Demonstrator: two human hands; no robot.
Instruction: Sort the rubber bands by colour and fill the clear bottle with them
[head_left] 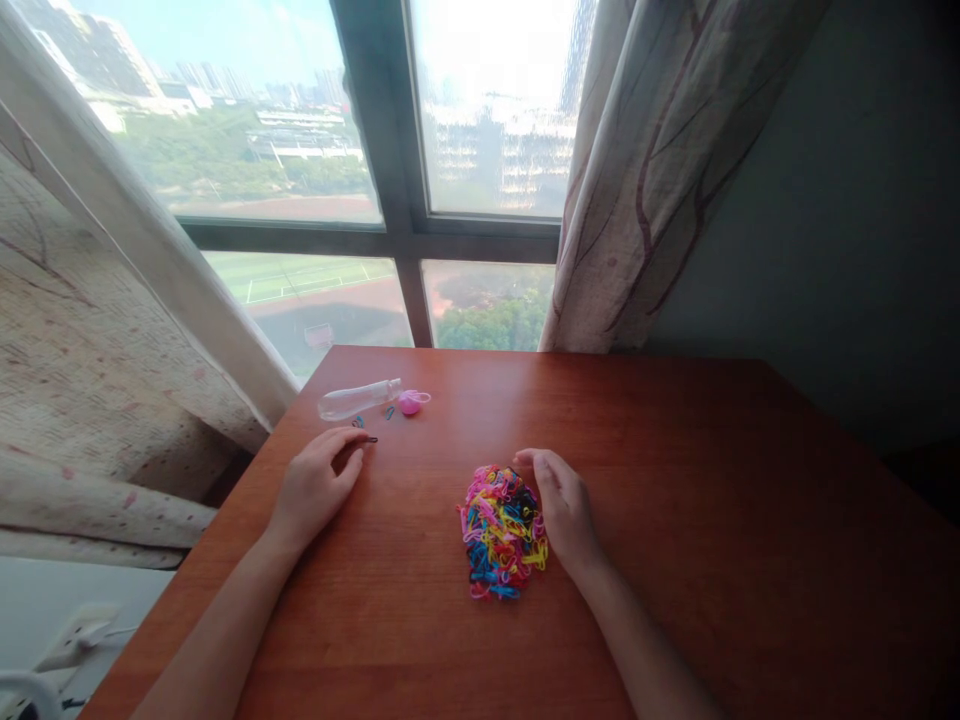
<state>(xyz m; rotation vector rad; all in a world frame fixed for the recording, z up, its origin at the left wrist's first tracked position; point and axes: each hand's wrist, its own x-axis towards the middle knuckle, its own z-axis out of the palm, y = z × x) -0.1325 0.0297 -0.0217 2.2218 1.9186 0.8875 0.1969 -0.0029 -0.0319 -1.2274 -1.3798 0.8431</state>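
A heap of small plastic safety-pin-shaped clips (501, 530) in pink, yellow, blue, red and black lies on the wooden table. My right hand (564, 505) rests at the heap's right edge, fingers curved round its far side, thumb apart from them. I see nothing held in it. To the left, my left hand (319, 485) lies on the table, thumb and fingers pinching a small dark clip (372, 439). Just beyond it are a few loose clips (389, 412). A clear plastic bottle (356, 400) lies on its side there, beside a pink cap with a loop (410, 402).
The reddish-brown table (720, 520) reaches to a window (405, 230) with a dark frame. Patterned curtains (637, 180) hang on both sides. At the lower left, a power socket with plugs (79, 635) is below table level.
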